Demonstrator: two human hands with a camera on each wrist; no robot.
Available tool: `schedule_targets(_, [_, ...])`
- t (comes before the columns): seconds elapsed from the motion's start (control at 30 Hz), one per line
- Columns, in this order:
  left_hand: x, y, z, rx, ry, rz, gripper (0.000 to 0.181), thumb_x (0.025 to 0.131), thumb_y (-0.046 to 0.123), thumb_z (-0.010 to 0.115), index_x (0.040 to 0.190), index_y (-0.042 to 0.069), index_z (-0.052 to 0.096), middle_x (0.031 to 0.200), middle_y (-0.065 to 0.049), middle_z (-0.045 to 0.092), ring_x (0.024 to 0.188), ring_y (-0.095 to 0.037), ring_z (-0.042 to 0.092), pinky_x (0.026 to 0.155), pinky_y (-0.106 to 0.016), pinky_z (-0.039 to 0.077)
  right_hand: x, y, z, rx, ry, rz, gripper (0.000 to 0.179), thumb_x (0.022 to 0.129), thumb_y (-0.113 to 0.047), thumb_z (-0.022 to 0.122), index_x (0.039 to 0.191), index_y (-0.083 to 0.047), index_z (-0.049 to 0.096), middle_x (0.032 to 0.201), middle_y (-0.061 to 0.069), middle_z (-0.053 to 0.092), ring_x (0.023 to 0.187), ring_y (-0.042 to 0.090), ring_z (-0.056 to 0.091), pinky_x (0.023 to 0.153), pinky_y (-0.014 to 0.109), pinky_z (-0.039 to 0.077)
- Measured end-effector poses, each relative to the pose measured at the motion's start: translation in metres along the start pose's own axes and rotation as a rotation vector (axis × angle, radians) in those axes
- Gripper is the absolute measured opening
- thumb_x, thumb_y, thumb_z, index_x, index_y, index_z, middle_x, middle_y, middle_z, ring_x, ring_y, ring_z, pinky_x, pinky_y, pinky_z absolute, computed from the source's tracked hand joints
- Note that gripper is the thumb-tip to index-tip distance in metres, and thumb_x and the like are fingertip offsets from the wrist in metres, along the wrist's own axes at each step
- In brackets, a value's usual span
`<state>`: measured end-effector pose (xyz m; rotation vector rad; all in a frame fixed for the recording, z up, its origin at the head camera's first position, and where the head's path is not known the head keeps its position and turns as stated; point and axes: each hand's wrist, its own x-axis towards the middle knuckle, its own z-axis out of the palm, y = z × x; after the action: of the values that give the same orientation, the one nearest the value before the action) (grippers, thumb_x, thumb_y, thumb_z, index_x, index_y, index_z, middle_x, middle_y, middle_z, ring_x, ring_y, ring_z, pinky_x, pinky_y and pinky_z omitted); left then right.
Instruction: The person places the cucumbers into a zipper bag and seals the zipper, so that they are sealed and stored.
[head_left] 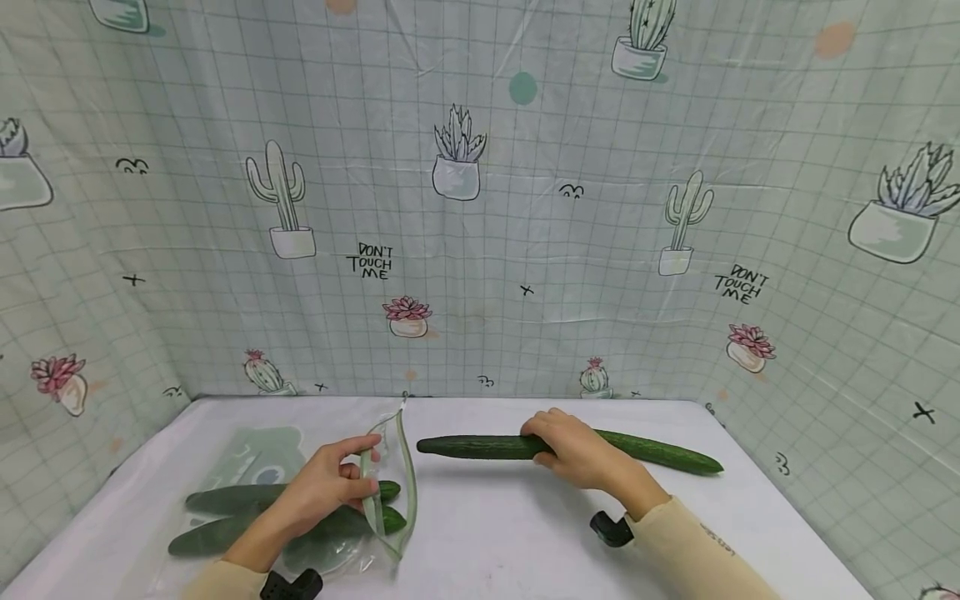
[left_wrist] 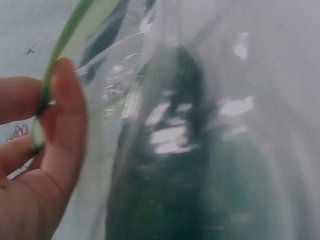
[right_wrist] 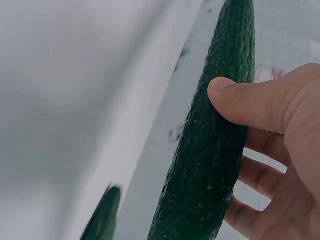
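Note:
In the head view, my left hand (head_left: pixel 330 483) pinches the green-edged rim of a clear plastic bag (head_left: pixel 410 483), whose mouth gapes toward the right. Several cucumbers (head_left: pixel 225 498) lie inside the bag, blurred through the film in the left wrist view. My right hand (head_left: pixel 573 450) grips a long dark green cucumber (head_left: pixel 472 447) around its body, its free end pointing left at the bag. Thumb on one side and fingers on the other show in the right wrist view. Beyond that hand, a second loose cucumber (head_left: pixel 667 454) extends right, partly hidden by the hand.
A white table (head_left: pixel 495 533) carries everything. Behind and beside it hangs a grid-patterned curtain (head_left: pixel 480 233) printed with cactus pots. Black wrist cameras (head_left: pixel 611 529) sit on both sleeves.

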<state>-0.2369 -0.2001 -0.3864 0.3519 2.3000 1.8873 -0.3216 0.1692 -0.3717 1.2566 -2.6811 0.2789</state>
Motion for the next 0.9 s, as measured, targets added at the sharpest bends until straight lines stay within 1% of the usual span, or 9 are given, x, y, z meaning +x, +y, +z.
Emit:
schedule_targets(0.17, [0.003,-0.002,0.003,0.0,0.034,0.024,0.069,0.085,-0.003,0.065,0.145,-0.006,0.032,0.075,-0.005,0.052,0.06,-0.014,0.05,0.061,-0.039,0.055,0.018,-0.019,-0.001,-0.006,-0.009,-0.05,0.032,0.089,-0.015,0.069,0.12,-0.015,0.061,0.114,-0.004,0.059,0.108,0.015,0.053,0.091,0.035,0.045])
schedule_targets(0.27, [0.002,-0.003,0.003,-0.002,0.03,0.027,0.07,0.084,-0.004,0.065,0.145,-0.008,0.03,0.068,-0.003,0.049,0.06,-0.015,0.052,0.061,-0.039,0.055,0.027,-0.029,0.0,-0.014,-0.014,-0.069,0.032,0.088,-0.015,0.069,0.119,-0.014,0.061,0.113,-0.004,0.059,0.107,0.015,0.053,0.091,0.034,0.045])
schedule_targets(0.37, [0.001,-0.004,0.002,-0.012,0.061,0.006,0.071,0.084,-0.004,0.065,0.146,-0.007,0.03,0.066,-0.002,0.048,0.06,-0.015,0.052,0.062,-0.039,0.054,0.036,-0.035,0.002,-0.032,-0.01,-0.088,0.031,0.088,-0.014,0.069,0.118,-0.013,0.061,0.111,-0.003,0.06,0.105,0.016,0.054,0.089,0.034,0.046])
schedule_targets(0.43, [0.001,-0.004,0.001,-0.017,0.091,-0.004,0.07,0.084,-0.004,0.066,0.146,-0.006,0.031,0.072,-0.004,0.053,0.06,-0.015,0.051,0.062,-0.04,0.054,0.039,-0.038,0.004,-0.04,-0.007,-0.091,0.031,0.088,-0.014,0.069,0.118,-0.013,0.061,0.111,-0.002,0.06,0.103,0.017,0.054,0.087,0.035,0.046])
schedule_targets(0.5, [0.0,-0.003,0.0,-0.023,0.115,-0.006,0.07,0.084,-0.003,0.067,0.146,-0.005,0.032,0.083,-0.008,0.057,0.06,-0.015,0.051,0.062,-0.04,0.054,0.042,-0.039,0.006,-0.041,-0.003,-0.087,0.031,0.088,-0.013,0.069,0.118,-0.013,0.061,0.11,-0.002,0.06,0.103,0.018,0.054,0.087,0.035,0.047])
schedule_targets(0.6, [0.001,-0.002,-0.001,-0.026,0.13,-0.002,0.07,0.084,-0.003,0.067,0.145,-0.004,0.034,0.099,-0.013,0.057,0.06,-0.015,0.051,0.062,-0.04,0.054,0.043,-0.039,0.009,-0.039,-0.004,-0.072,0.031,0.087,-0.013,0.07,0.117,-0.013,0.061,0.11,-0.002,0.06,0.102,0.017,0.054,0.086,0.035,0.047])
schedule_targets(0.67, [0.001,-0.001,-0.002,-0.027,0.131,0.002,0.07,0.084,-0.003,0.067,0.145,-0.004,0.034,0.103,-0.014,0.056,0.06,-0.015,0.05,0.062,-0.04,0.054,0.044,-0.04,0.012,-0.041,-0.002,-0.069,0.03,0.087,-0.013,0.07,0.116,-0.013,0.062,0.109,-0.002,0.06,0.1,0.017,0.054,0.086,0.035,0.047])
schedule_targets(0.8, [0.0,0.0,-0.002,-0.005,0.109,0.005,0.069,0.085,-0.002,0.066,0.146,-0.004,0.033,0.103,-0.016,0.056,0.06,-0.015,0.047,0.062,-0.039,0.054,0.051,-0.045,0.018,-0.066,-0.004,-0.082,0.029,0.086,-0.014,0.071,0.114,-0.014,0.062,0.106,-0.003,0.06,0.099,0.016,0.053,0.084,0.034,0.047])
schedule_targets(0.9, [-0.001,0.0,-0.002,0.0,0.094,0.009,0.07,0.086,-0.001,0.066,0.147,-0.004,0.031,0.111,-0.02,0.053,0.061,-0.014,0.047,0.063,-0.039,0.053,0.057,-0.053,0.023,-0.094,-0.022,-0.091,0.029,0.086,-0.015,0.072,0.113,-0.015,0.063,0.105,-0.004,0.06,0.097,0.015,0.053,0.081,0.032,0.047])
